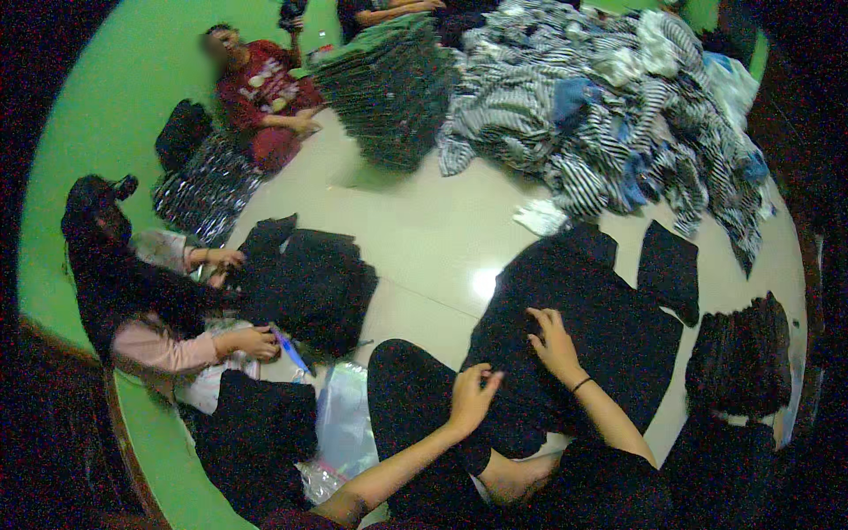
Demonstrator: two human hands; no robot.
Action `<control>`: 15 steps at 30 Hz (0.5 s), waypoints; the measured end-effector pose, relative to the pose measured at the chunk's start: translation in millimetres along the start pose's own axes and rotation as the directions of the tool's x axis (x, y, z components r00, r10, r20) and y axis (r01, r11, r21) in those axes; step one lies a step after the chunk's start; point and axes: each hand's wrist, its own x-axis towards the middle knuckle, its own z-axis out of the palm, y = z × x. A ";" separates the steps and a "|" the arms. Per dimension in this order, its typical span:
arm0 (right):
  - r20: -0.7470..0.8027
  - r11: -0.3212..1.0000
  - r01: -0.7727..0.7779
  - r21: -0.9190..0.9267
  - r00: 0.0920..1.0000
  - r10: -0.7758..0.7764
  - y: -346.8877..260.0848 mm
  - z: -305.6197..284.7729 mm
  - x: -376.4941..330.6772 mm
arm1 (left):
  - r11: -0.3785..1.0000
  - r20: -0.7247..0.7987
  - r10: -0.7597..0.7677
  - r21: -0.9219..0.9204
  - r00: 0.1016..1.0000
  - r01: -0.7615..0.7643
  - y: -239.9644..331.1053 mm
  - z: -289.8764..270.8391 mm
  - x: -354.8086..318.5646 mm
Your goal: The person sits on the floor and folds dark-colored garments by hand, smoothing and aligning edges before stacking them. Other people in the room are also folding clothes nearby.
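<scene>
A black garment (574,327) lies spread on the pale floor (424,238), just in front of the person's knees. The right hand (555,343) rests flat on it with the fingers spread, holding nothing. The left hand (471,397) pinches a fold at the near left edge of the cloth. The cloth looks soft, light and limp, so I think it will sag and wrinkle when lifted; the edges or corners seem the best places to take it. To the right lies a stack of dark clothes (740,358), and a small black piece (669,265) is just beyond the garment. Far behind is a big pile of striped clothes (609,115). On the left a co-worker (150,309) handles another dark pile (309,283), near a clear plastic bag (340,424).
</scene>
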 end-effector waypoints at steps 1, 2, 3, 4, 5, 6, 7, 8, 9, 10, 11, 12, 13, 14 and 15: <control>-0.071 1.000 0.005 -0.026 0.997 -0.007 -2.0 3.2 3.3 | 0.998 0.026 -0.011 0.068 1.000 0.009 4.1 1.6 2.3; -0.208 0.993 0.088 -0.078 0.973 -0.103 -3.2 4.6 9.4 | 0.985 0.076 -0.074 0.162 0.994 0.060 9.3 3.6 5.3; -0.254 0.993 0.049 -0.109 0.964 -0.075 -3.0 4.4 15.3 | 0.988 0.069 -0.075 0.144 0.995 0.064 13.7 4.6 7.5; -0.288 0.993 -0.008 -0.120 0.957 -0.027 -3.0 4.2 20.5 | 0.984 0.061 -0.094 0.159 0.994 0.083 18.3 5.4 11.0; -0.257 0.991 0.013 -0.130 0.965 -0.046 -1.0 -0.2 23.4 | 0.986 0.059 -0.123 0.122 0.991 0.115 21.7 5.2 12.5; -0.204 0.989 -0.059 -0.137 0.978 0.030 0.1 -3.1 26.8 | 0.989 0.044 -0.130 0.080 0.991 0.126 24.0 4.4 14.4; -0.222 0.993 -0.040 -0.113 0.975 0.014 1.0 -6.2 27.1 | 0.990 0.041 -0.125 0.076 0.991 0.122 24.9 2.9 14.3; -0.252 0.997 0.013 -0.082 0.967 -0.033 1.3 -9.4 28.3 | 0.990 0.039 -0.120 0.073 0.992 0.117 24.4 1.4 14.1; -0.270 0.998 0.032 -0.054 0.962 -0.046 1.0 -12.6 29.1 | 0.991 0.042 -0.115 0.070 0.993 0.112 23.4 0.4 14.0; -0.291 0.998 0.056 -0.029 0.955 -0.062 -0.6 -14.8 29.1 | 0.992 0.015 -0.117 0.056 0.993 0.116 21.2 -0.6 12.7; -0.329 0.994 0.105 0.015 0.939 -0.095 -3.7 -15.2 29.2 | 0.991 -0.010 -0.123 0.042 0.992 0.123 17.5 -2.5 11.0; -0.300 0.991 0.132 0.015 0.946 -0.121 -7.5 -15.0 28.9 | 0.990 -0.028 -0.137 0.028 0.990 0.138 14.0 -3.1 8.5; -0.273 0.986 0.167 0.011 0.949 -0.158 -12.1 -14.2 28.4 | 0.989 -0.024 -0.119 0.082 0.993 0.120 9.3 -4.9 7.1; -0.246 0.983 0.182 0.010 0.953 -0.174 -16.7 -13.6 28.5 | 0.989 -0.064 -0.106 0.098 0.992 0.112 5.7 -4.9 5.1; -0.260 0.985 0.165 -0.047 0.950 -0.172 -22.5 -9.6 25.2 | 0.988 -0.133 -0.081 0.121 0.988 0.097 2.3 -5.1 3.1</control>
